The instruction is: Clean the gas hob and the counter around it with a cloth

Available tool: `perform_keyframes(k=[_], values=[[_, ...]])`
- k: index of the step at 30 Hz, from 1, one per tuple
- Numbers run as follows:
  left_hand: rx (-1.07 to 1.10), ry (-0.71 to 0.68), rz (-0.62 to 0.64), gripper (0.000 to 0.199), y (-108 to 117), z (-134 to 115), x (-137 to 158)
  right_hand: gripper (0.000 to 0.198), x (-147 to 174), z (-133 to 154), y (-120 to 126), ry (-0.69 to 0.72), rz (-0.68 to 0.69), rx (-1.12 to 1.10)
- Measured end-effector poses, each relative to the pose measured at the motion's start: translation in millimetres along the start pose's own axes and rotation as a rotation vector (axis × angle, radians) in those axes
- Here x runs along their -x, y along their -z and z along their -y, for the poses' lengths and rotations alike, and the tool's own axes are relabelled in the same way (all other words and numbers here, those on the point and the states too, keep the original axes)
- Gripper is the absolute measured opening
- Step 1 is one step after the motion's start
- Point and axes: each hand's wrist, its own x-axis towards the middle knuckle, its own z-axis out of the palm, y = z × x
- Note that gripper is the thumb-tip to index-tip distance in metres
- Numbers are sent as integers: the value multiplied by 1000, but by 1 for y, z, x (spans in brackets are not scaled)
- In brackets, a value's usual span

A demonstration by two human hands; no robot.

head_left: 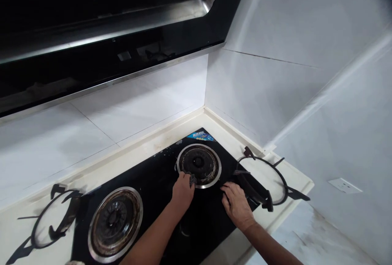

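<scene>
My left hand (pixel 181 193) is closed around a dark grey steel wool scrubber (pixel 192 180), which touches the lower left part of the right burner's metal ring (pixel 206 185). Brown, crusty stains mark the dish of this right burner (pixel 198 162). My right hand (pixel 237 204) lies on the black glass cooktop (pixel 199 220), fingers stretched out and holding nothing, just left of a removed pan support (pixel 286 187). The left burner (pixel 114 218) is uncovered too, with brown grime around its inside.
A second pan support (pixel 33 232) sits on the pale counter (pixel 143 152) at the left. A black range hood (pixel 128 59) hangs low over the back. Grey wall tiles (pixel 263 89) close off the right side, with a socket (pixel 345 185).
</scene>
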Motion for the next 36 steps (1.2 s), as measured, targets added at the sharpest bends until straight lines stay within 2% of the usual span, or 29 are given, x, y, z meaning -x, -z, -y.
perform_keyframes(k=[6,10,13,16,20,23,26,29,33,36], values=[[-49,53,-48,18,23,28,-62,23,2,-1,0,-7,30,2],[-58,37,-50,19,33,20,-101,22,3,-3,-1,16,26,9],[-59,54,-59,20,35,11,-112,22,5,-6,-2,26,12,4],[-61,117,-57,21,32,10,-98,22,7,-9,-4,31,4,2],[-64,174,-22,21,20,12,-46,20,8,-13,-7,56,-7,7],[-57,153,4,19,9,7,-8,20,8,-13,-8,49,-10,19],[-50,104,17,17,5,5,4,20,8,-13,-9,48,-9,34],[-58,84,1,18,13,14,-15,21,7,-11,-8,50,8,49],[-68,39,-28,21,29,29,-68,19,5,-8,-6,26,16,66],[-71,0,-33,22,35,27,-104,20,4,-7,-5,27,22,54]])
